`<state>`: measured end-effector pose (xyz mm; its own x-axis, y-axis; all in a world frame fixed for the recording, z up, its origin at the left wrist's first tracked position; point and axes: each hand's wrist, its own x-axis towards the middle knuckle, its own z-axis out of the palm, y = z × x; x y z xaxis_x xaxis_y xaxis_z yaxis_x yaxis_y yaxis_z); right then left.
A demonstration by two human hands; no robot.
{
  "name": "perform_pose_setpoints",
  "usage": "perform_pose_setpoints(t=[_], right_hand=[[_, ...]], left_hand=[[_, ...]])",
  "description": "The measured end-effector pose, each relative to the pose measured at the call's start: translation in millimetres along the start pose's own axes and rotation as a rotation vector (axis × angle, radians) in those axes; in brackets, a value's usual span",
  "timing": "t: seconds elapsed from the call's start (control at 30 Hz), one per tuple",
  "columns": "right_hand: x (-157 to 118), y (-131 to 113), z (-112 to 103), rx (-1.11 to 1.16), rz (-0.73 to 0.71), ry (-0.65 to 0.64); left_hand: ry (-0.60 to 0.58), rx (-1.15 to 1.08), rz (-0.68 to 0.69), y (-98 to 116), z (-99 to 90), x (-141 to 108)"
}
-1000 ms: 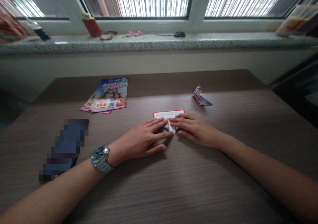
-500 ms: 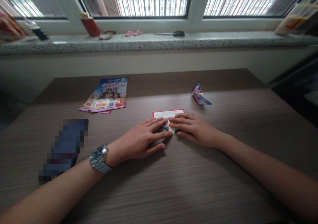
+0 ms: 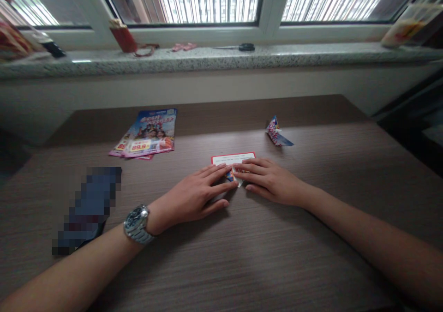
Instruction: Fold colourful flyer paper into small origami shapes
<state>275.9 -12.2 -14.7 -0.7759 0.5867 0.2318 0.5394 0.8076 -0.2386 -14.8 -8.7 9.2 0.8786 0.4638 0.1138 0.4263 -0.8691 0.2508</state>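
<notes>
A small folded paper (image 3: 232,158) with a red edge and printed text lies flat on the table in front of me. My left hand (image 3: 198,191) rests on its left part, fingers stretched out and palm down. From the other side my right hand (image 3: 273,181) presses on its right part, fingers also extended. Between the fingertips shows a pointed flap, part white and part coloured; the rest of the folds is hidden beneath the hands. On my left wrist sits a metal watch (image 3: 137,224).
A folded paper figure (image 3: 278,134) stands behind my right hand. Several printed flyers (image 3: 152,132) lie at the back left. A pixelated dark object (image 3: 92,208) is beside my left forearm. On the granite sill (image 3: 294,59) are scissors (image 3: 246,47) and a red container (image 3: 123,37).
Both hands stay almost still on the folded paper. The whole view has shifted very slightly, and nothing else has visibly moved.
</notes>
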Motion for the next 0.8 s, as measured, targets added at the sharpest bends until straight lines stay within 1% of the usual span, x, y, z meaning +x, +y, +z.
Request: perform_pose_setpoints(t=[0.23, 0.6, 0.8], right_hand=[[0.4, -0.1, -0.9, 0.005, 0.004, -0.025], [1.2, -0.1, -1.7, 0.030, 0.003, -0.006], [1.3, 0.3, -1.3, 0.033, 0.008, -0.005]], left_hand=[[-0.013, 0.002, 0.005, -1.1, -1.1, 1.3], [0.040, -0.068, -0.017, -6.5, 3.8, 0.7], [0.044, -0.081, -0.050, -5.4, 5.2, 1.9]])
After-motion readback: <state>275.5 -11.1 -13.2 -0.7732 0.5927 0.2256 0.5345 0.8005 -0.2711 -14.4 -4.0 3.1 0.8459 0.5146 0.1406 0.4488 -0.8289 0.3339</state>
